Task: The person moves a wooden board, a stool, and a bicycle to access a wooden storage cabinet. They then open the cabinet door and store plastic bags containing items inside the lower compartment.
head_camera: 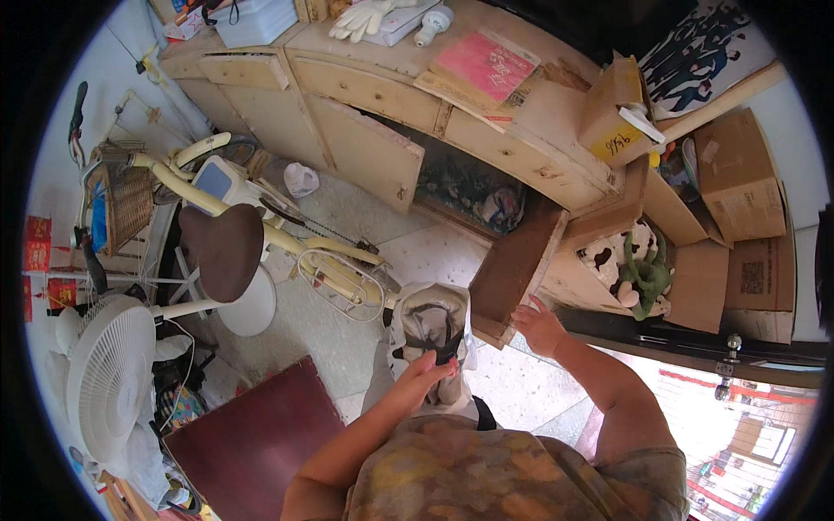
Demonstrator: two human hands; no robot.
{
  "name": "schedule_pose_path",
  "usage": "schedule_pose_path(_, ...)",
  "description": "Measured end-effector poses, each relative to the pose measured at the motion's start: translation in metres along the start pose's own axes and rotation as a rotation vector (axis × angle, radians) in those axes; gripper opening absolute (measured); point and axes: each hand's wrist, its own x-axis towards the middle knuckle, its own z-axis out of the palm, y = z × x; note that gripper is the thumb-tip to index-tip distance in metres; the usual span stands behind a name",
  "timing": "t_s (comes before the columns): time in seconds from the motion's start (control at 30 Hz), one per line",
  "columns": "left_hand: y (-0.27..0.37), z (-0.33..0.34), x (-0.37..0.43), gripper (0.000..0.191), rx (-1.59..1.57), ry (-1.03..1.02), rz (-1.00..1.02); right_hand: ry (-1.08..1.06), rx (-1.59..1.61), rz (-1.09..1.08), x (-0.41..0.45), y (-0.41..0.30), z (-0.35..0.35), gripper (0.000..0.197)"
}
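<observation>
My left hand [423,381] grips the dark strap of a pale cloth bag [423,299], which hangs in front of my body with its mouth up. Inside the mouth a beige lining and black straps show. To the right, my right hand [539,327] has its fingers apart, the tips at the outer edge of a swung-out cabinet door [515,270]. Behind that door the cabinet compartment holds dark patterned cloth [456,185] and a plastic-wrapped bundle [505,208]. A second cabinet door [371,150] also stands ajar, left of the compartment.
A yellow bicycle [287,242] and a white standing fan [111,378] occupy the left. Near my left arm lies a dark red board [260,436]. Cardboard boxes [739,176], one with a green plush toy [645,277], crowd the right. Books [485,65] and gloves [365,18] lie on the cabinet top.
</observation>
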Motion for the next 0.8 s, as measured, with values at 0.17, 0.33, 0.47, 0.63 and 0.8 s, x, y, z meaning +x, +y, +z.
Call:
schedule_pose_path(0.17,0.032,-0.008,0.035,0.012,-0.040,0.029,0.006,-0.247,-0.187,0.151,0.012,-0.022,-0.015,0.028)
schedule_pose_path(0.33,0.061,-0.007,0.077,0.021,0.000,-0.032,0.000,-0.249,0.796,0.464,0.040,-0.040,-0.006,0.089)
schedule_pose_path(0.47,0.089,0.006,0.107,0.020,-0.087,-0.067,-0.090,-0.141,1.227,0.568,0.070,-0.061,0.021,0.117)
schedule_pose_path(0.63,0.089,0.013,0.145,0.013,-0.279,-0.055,0.033,0.258,1.501,0.360,0.121,-0.073,0.031,0.107)
schedule_pose_path(0.8,0.070,0.005,0.178,0.008,-0.494,-0.137,-0.040,0.228,1.852,0.608,0.154,-0.048,0.036,0.091)
